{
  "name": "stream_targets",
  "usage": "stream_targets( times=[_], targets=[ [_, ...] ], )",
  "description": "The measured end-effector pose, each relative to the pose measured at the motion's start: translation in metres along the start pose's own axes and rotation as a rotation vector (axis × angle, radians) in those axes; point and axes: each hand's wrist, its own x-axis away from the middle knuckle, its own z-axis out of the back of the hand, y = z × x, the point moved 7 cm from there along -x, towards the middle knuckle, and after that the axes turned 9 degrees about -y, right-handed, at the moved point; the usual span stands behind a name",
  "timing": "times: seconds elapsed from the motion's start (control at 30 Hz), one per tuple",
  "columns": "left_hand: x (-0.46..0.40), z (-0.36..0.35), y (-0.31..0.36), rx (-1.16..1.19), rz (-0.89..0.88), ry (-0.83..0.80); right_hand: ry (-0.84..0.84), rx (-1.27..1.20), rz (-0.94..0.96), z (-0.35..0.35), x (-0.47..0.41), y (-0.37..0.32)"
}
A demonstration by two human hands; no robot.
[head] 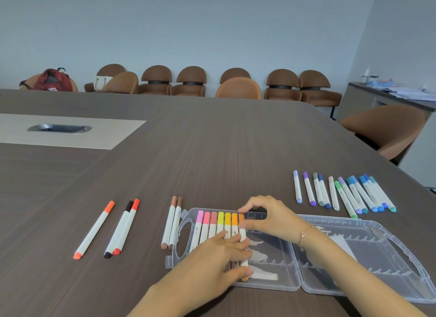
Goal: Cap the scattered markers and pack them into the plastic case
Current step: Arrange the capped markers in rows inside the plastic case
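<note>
Packing markers into the clear hinged plastic case (354, 224).
Left hand (219, 255) fingers flat on the row — right hand (269, 218) pinching the orange-capped white marker (242, 227).

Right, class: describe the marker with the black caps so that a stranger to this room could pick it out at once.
Start at the open plastic case on the near edge of the table, then look left, past the two brown markers, to three loose markers. The black-capped marker is the middle one, touching a red-orange marker; it alone has dark ends.
</note>
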Motion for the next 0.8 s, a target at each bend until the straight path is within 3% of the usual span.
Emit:
stream_targets(
  times=[0.3, 0.33, 0.43, 0.5, 0.6, 0.73, 0.8],
  targets=[
    [0.016, 0.022, 0.0, 0.111, 0.056, 0.024, -0.024, 0.034, -0.041, -0.005, -0.005, -0.003],
    [0.026, 0.042, -0.009, 0.152, 0.085, 0.127, -0.032, 0.038, -0.042, -0.005, -0.005, -0.004],
    [0.094, 0.124, -0.079, 0.147, 0.376, 0.732, -0.063, 0.019, -0.04, -0.003, -0.002, -0.006],
    [0.145, 0.145, -0.131, 0.103, 0.686, 0.884, -0.068, 0.046, -0.027, -0.002, -0.003, -0.005],
    [0.177, 0.129, -0.186, 0.157, 0.987, 0.769, -0.035, 0.094, -0.03, 0.001, -0.008, -0.003],
    [0.171, 0.102, -0.212, 0.166, 1.165, 0.498, -0.02, 0.174, -0.046, 0.003, -0.005, -0.012],
    [0.166, 0.098, -0.216, 0.141, 1.196, 0.437, 0.004, 0.19, -0.051, 0.006, -0.002, -0.016]
  ],
)
